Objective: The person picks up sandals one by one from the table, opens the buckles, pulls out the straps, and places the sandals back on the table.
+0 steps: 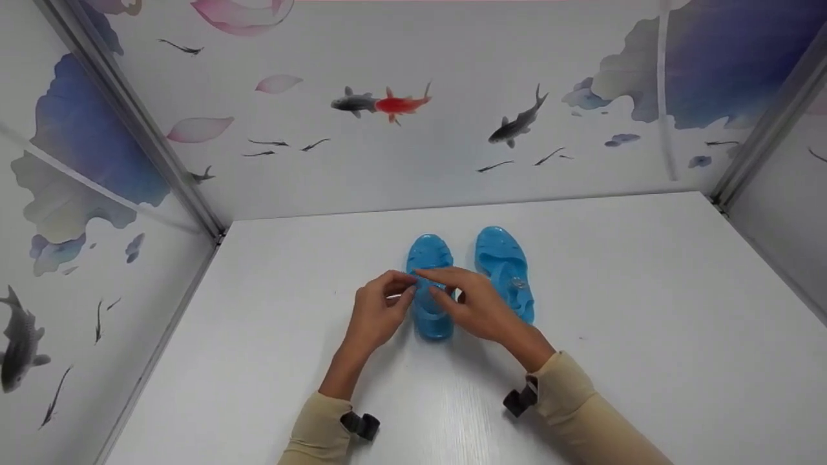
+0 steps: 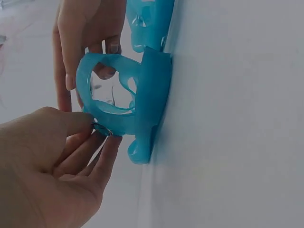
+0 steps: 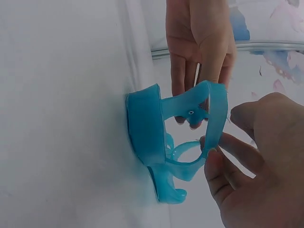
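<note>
Blue sandal (image 1: 428,310), ankle strap (image 3: 217,114) in left fingers (image 2: 107,154) and right fingers (image 3: 217,175)

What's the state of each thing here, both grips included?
Left sandal: upright, sole down
Left sandal's strap: raised in a loop
Left sandal's buckle: partly covered, fastening unclear
Right sandal: upright, unheld
Left grip: pinching at the buckle
Right grip: touching that strap

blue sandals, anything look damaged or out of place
Nothing stands out: the handled jelly sandal and the other jelly sandal both stand sole-down, no damage visible, though left hand and right hand partly cover the first.
</note>
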A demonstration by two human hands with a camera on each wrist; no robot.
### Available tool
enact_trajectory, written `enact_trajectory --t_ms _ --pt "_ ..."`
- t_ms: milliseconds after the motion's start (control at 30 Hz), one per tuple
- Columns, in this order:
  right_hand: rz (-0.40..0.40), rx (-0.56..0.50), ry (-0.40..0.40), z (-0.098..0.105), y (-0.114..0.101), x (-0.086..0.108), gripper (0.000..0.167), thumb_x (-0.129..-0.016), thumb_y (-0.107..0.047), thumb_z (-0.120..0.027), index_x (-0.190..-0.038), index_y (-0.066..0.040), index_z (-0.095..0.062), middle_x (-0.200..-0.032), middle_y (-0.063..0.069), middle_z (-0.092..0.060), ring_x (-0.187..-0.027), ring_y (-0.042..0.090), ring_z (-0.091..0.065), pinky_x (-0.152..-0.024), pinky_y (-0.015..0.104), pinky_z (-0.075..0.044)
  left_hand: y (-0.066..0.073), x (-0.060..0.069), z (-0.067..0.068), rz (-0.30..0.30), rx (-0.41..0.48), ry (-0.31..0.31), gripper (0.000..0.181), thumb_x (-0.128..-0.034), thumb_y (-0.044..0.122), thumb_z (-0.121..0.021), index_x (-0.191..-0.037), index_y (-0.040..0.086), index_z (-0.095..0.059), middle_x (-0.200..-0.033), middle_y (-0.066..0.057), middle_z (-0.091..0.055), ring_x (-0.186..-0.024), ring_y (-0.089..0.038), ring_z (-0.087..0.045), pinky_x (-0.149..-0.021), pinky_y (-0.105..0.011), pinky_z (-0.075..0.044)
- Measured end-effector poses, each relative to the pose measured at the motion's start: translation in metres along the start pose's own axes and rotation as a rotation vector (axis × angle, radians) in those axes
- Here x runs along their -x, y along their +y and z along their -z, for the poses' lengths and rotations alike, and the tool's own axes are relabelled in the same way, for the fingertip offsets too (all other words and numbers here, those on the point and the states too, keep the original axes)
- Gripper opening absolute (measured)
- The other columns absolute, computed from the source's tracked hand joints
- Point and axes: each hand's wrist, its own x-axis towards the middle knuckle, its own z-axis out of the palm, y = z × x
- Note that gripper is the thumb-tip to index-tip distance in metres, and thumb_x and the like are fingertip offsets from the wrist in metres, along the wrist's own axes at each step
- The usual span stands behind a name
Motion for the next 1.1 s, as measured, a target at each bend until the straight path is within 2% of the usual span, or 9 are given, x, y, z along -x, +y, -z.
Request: enact_trajectory --t_ms 100,167,333,433,533,700,867,967,1100 --pt "-0.036 0.016 0.034 -0.002 0.001 0.000 0.033 -0.111 -0.026 -0.065 -0.142 -0.022 -0.073 -0.129 -0.002 -0.077 -0.102 0.014 -0.069 -0.081 0.027 -0.060 -0.001 0.001 0.000 -0.033 -0.008 -0.043 0.030 -0.1072 0.005 -0.065 -0.134 0.013 -0.074 -0.134 -0.004 -0.077 -0.129 -0.023 -0.073 -0.106 -0.042 -0.060" --pt "-0.065 0.027 0.051 -0.005 0.001 0.001 0.030 -0.110 -0.029 -0.066 -0.137 -0.021 -0.077 -0.118 -0.002 -0.078 -0.097 0.012 -0.067 -0.079 0.027 -0.060 -0.003 0.001 0.000 -0.033 0.002 -0.057 0.032 -0.1060 0.002 -0.065 -0.136 0.013 -0.072 -0.136 -0.004 -0.076 -0.130 -0.023 -0.072 -0.107 -0.041 -0.060" --pt "-0.135 0.029 0.110 -0.012 0.005 0.000 0.027 -0.106 -0.036 -0.072 -0.123 -0.019 -0.083 -0.102 -0.005 -0.078 -0.089 0.008 -0.066 -0.077 0.025 -0.058 -0.009 0.001 -0.001 -0.004 0.038 -0.041 0.029 -0.1030 0.006 -0.073 -0.131 0.010 -0.070 -0.131 -0.006 -0.076 -0.125 -0.021 -0.074 -0.103 -0.036 -0.062" --pt "-0.160 0.022 0.134 -0.015 0.006 -0.002 0.025 -0.103 -0.033 -0.077 -0.120 -0.016 -0.083 -0.095 -0.004 -0.078 -0.084 0.009 -0.066 -0.074 0.023 -0.057 -0.011 0.001 -0.002 -0.001 0.022 -0.032 0.027 -0.1015 0.009 -0.076 -0.128 0.012 -0.073 -0.126 -0.004 -0.078 -0.122 -0.020 -0.075 -0.100 -0.037 -0.063" --pt "-0.183 0.040 0.121 -0.015 0.006 -0.003 0.025 -0.100 -0.027 -0.081 -0.121 -0.014 -0.082 -0.088 -0.002 -0.077 -0.079 0.011 -0.064 -0.069 0.021 -0.056 -0.011 0.000 -0.002 -0.007 0.007 -0.029 0.025 -0.1009 0.010 -0.077 -0.125 0.014 -0.075 -0.124 -0.002 -0.079 -0.120 -0.020 -0.076 -0.099 -0.039 -0.064" --pt "-0.220 0.067 0.083 -0.015 0.008 -0.003 0.025 -0.099 -0.021 -0.081 -0.124 -0.016 -0.082 -0.098 -0.001 -0.080 -0.080 0.012 -0.061 -0.068 0.022 -0.053 -0.010 -0.001 -0.003 -0.002 0.010 -0.028 0.024 -0.1008 0.011 -0.077 -0.124 0.015 -0.076 -0.122 -0.002 -0.079 -0.120 -0.020 -0.075 -0.100 -0.038 -0.064" --pt "-0.253 0.015 0.073 -0.016 0.011 -0.001 0.026 -0.103 -0.029 -0.078 -0.125 -0.019 -0.082 -0.111 -0.004 -0.082 -0.085 0.013 -0.062 -0.071 0.023 -0.053 -0.010 -0.001 -0.004 -0.005 0.017 -0.023 0.024 -0.1008 0.010 -0.077 -0.124 0.014 -0.075 -0.122 -0.002 -0.079 -0.120 -0.020 -0.075 -0.100 -0.036 -0.063" --pt "-0.248 0.003 0.085 -0.016 0.011 -0.001 0.025 -0.102 -0.031 -0.078 -0.124 -0.019 -0.083 -0.111 -0.004 -0.082 -0.087 0.014 -0.064 -0.073 0.024 -0.055 -0.010 -0.001 -0.005 -0.011 0.021 -0.022 0.025 -0.1001 0.010 -0.078 -0.124 0.014 -0.076 -0.122 -0.002 -0.079 -0.119 -0.020 -0.075 -0.099 -0.034 -0.063" --pt "-0.243 0.023 0.109 -0.016 0.011 -0.001 0.024 -0.098 -0.024 -0.083 -0.121 -0.020 -0.084 -0.106 -0.005 -0.081 -0.087 0.013 -0.063 -0.074 0.025 -0.055 -0.009 -0.001 -0.005 -0.019 0.019 -0.029 0.027 -0.0984 0.009 -0.080 -0.124 0.015 -0.076 -0.121 -0.001 -0.079 -0.118 -0.019 -0.075 -0.100 -0.033 -0.063"
